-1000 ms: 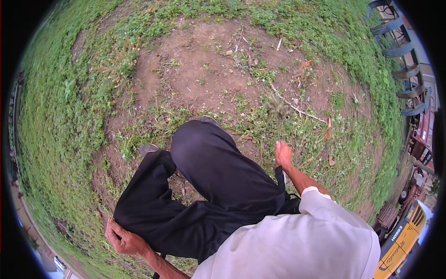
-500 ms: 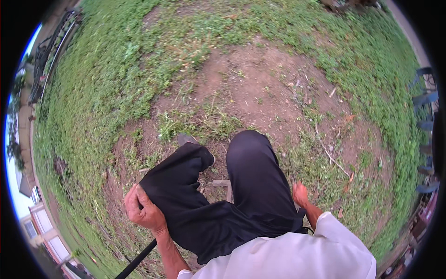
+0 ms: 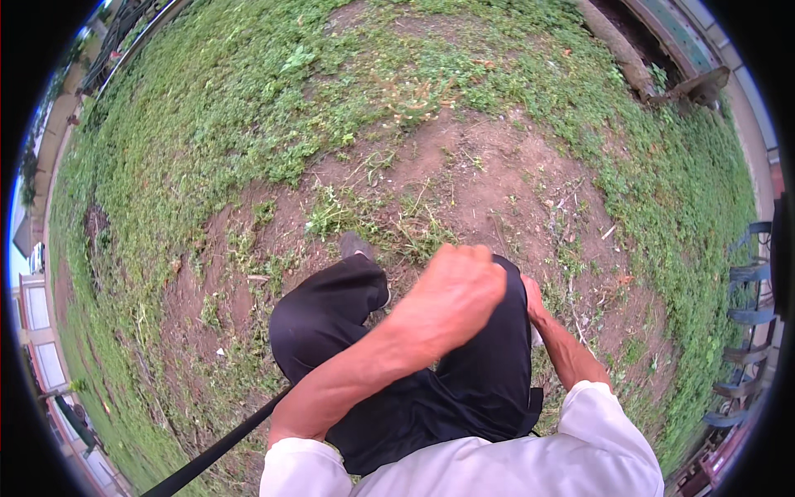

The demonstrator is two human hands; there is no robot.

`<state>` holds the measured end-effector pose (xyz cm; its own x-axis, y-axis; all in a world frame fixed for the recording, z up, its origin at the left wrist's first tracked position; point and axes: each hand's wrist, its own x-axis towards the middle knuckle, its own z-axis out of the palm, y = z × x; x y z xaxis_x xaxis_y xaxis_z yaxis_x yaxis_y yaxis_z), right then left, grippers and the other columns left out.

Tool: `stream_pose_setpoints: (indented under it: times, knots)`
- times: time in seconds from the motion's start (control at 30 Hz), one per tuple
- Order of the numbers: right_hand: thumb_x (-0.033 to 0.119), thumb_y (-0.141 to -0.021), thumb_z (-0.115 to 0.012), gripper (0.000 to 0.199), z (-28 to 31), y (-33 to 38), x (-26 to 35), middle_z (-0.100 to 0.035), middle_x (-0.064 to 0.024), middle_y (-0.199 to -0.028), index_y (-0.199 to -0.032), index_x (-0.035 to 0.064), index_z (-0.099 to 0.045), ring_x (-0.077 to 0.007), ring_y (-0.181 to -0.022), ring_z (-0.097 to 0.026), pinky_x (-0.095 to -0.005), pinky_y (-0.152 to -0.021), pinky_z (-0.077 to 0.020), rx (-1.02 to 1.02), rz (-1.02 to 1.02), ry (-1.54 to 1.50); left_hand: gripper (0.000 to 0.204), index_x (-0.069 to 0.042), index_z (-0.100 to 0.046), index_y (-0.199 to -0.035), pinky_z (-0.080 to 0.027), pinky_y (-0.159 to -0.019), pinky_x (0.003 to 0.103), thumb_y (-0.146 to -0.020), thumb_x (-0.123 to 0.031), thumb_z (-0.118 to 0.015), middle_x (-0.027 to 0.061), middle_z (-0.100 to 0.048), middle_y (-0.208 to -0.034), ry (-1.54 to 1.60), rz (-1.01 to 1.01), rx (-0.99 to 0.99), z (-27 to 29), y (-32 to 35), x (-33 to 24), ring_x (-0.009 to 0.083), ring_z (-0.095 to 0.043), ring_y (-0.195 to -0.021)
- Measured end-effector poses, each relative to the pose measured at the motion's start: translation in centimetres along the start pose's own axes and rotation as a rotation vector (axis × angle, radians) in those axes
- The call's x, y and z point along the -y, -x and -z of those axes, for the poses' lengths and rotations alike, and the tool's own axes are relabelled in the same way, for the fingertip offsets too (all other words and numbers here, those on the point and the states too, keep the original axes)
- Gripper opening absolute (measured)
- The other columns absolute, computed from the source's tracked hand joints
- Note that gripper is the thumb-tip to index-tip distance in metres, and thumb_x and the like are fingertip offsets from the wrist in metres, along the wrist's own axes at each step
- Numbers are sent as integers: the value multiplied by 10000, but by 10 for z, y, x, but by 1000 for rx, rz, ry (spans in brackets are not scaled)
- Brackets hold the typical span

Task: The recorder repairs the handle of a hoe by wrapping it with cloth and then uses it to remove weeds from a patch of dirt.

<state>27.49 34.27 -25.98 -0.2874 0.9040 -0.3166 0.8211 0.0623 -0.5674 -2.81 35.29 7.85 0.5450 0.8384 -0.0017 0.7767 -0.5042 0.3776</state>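
Note:
My left hand (image 3: 465, 282) is raised in front of my right knee (image 3: 507, 286), its back toward me and its fingers curled closed. Whatever those fingers may hold is hidden beneath the hand. My right hand (image 3: 534, 300) is low at the outer side of that knee. It looks closed, but the knee covers part of its fingers, and I cannot make out what is in it. Small weeds (image 3: 422, 228) and bare brown soil (image 3: 497, 182) spread in front of my knees. One shoe (image 3: 354, 245) shows beyond my left knee (image 3: 310, 311).
Low green plants (image 3: 248, 99) surround the soil patch. A log (image 3: 617, 45) lies at the far right. Blue-grey curved metal pieces (image 3: 749, 273) stand along the right edge. A black strap or pole (image 3: 219, 447) runs out at lower left. Pale buildings (image 3: 48, 331) stand left.
My left hand has swung from outside my left knee across to the front of my right knee. My right hand has shifted forward; the thin dark rod above it is out of sight.

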Motion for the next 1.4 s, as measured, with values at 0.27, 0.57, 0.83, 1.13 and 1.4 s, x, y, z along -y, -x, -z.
stream_pose_setpoints:
  times: [0.27, 0.57, 0.83, 1.13, 1.4]
  knots:
    - [259, -986, -494, 303, -4, -154, 80, -577, -303, -701, -851, -12, -519, -511, -722, -592, -557, -599, -434, -58, 215, 49, 99, -38, -614, -790, -423, -680, 324, -775, -135, -605, 65, -554, -748, -76, -46, -71, -8, 11, 5, 186, -560, -721]
    - [287, -1001, -433, 314, -72, -326, 201, -631, -306, -836, -907, 1, -521, -512, -829, -610, -584, -708, -477, 169, 404, 122, 215, 18, -623, -940, -500, -866, 364, -795, -140, -604, 69, -557, -771, 82, 83, 27, 11, 40, 49, 202, -594, -761]
    - [273, -1005, -448, 324, -93, -352, 139, -620, -307, -806, -895, -12, -555, -525, -801, -602, -590, -687, -464, -106, 266, 88, 276, 44, -643, -1035, -509, -890, 358, -811, -115, -614, 63, -556, -775, 87, 118, 47, 16, 41, 63, 191, -597, -764]
    - [259, -1003, -459, 301, -42, -177, 48, -603, -319, -743, -901, -15, -530, -515, -749, -616, -577, -652, -474, -26, 74, 152, 281, 51, -647, -995, -507, -904, 391, -790, -138, -613, 77, -558, -780, 97, 76, -20, 13, 51, 45, 209, -607, -764]
    - [276, -995, -450, 335, -79, -273, 159, -637, -301, -814, -917, -20, -586, -487, -817, -643, -575, -700, -483, -117, 13, -67, 239, 39, -647, -955, -508, -899, 382, -794, -134, -616, 81, -577, -782, 100, 82, -26, 18, 33, 38, 201, -611, -758]
